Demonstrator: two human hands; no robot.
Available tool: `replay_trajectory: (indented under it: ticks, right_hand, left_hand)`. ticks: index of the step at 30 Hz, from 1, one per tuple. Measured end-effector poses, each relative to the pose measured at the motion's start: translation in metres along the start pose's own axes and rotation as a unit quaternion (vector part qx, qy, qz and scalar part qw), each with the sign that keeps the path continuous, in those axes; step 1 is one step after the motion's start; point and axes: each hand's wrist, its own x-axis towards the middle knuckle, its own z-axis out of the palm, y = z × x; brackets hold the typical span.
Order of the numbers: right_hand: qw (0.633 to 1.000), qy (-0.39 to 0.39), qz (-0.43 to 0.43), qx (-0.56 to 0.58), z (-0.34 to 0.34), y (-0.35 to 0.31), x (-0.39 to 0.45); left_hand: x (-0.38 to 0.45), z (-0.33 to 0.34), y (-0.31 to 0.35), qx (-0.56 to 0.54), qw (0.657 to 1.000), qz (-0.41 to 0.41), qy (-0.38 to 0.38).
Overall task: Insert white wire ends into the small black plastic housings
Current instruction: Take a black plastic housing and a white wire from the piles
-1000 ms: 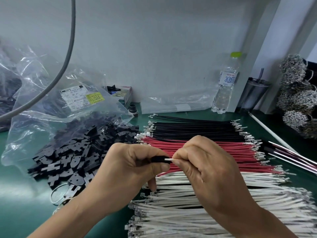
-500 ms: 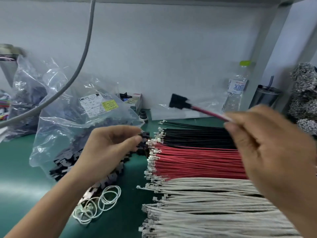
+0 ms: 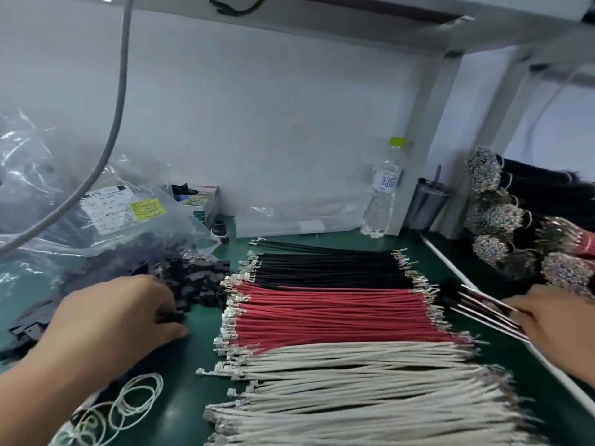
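Housings (image 3: 180,278) piled far left on bench (image 3: 180,397); left hand (image 3: 109,320) reaching in, grip unclear; right hand (image 3: 560,320) holding finished wires (image 3: 479,304).

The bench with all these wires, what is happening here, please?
A person is assembling wire connectors at a green bench. The left hand reaches into the pile of small black housings, fingers on one of them. The right hand is at the finished wires lying on the right side. Rows of black wires, red wires and white wires lie between the hands; no white wire is picked up yet.
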Motion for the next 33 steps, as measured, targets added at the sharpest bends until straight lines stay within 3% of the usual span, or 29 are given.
replay_trajectory:
  ticks: [3, 7, 13, 17, 21, 30, 33]
  right_hand:
    - [0.999, 0.046, 0.011, -0.003, -0.036, -0.023, 0.008]
    - [0.992, 0.093, -0.019, 0.089, -0.115, -0.128, 0.019]
    - [0.957, 0.006, -0.175, 0.230, -0.149, -0.278, 0.056]
    - [0.947, -0.059, -0.202, 0.242, -0.127, -0.340, 0.082]
    - [0.947, -0.098, -0.197, 0.234, -0.111, -0.358, 0.092]
    - [0.940, -0.036, -0.201, 0.272, -0.121, -0.347, 0.088]
    - [0.923, -0.106, -0.206, 0.308, -0.126, -0.344, 0.078]
  left_hand:
    - [-0.004, -0.004, 0.005, 0.027, 0.999, -0.002, -0.019]
    - [-0.012, -0.013, 0.017, 0.064, 0.998, 0.026, -0.008]
    - [-0.021, -0.022, 0.029, 0.040, 0.997, 0.062, 0.011]
    - [-0.022, -0.023, 0.028, 0.006, 0.997, 0.055, 0.045]
    - [-0.019, -0.020, 0.024, -0.008, 0.996, 0.042, 0.084]
    - [-0.016, -0.007, 0.026, -0.045, 0.993, 0.078, 0.077]
    - [-0.015, -0.006, 0.025, -0.063, 0.991, 0.077, 0.086]
